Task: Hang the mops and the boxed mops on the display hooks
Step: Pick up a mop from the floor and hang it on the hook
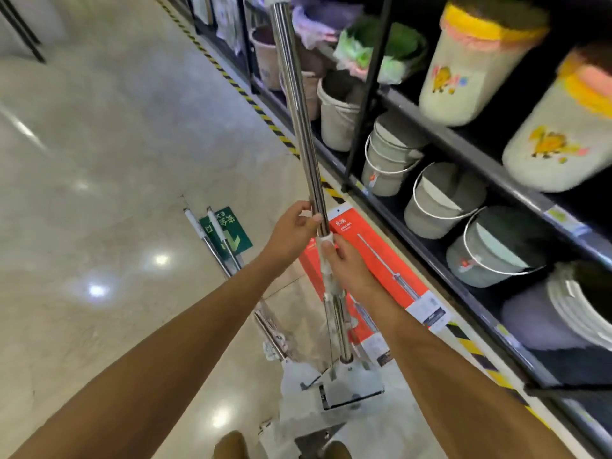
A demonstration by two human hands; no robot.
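**Steel mop (299,127) upright in both hands beside the bucket shelf (463,144)**

From my feed, I see the left hand (293,231) with its fingers curled round the shiny steel handle, just above a white collar on the shaft. The right hand (344,260) sits directly below it, thumb up, gripping the white plastic-wrapped section under that collar. The two hands almost touch. The handle rises past the top of the view, tilted slightly left. The mop head (354,385), wrapped in clear plastic, hangs low near my feet; I cannot tell whether it touches the floor (99,160).

Behind the shaft, the red boxed mops (381,256) lie flat on the floor, close against the foot of the shelf. To the left, two more loose mops (215,225) lie side by side, with their white grips across a green exit sticker (236,238).

On the right, grey buckets (440,200) fill the lowest level and printed bins (477,61) with yellow and pink rims stand above them. Yellow-and-black hazard tape (251,101) edges the base
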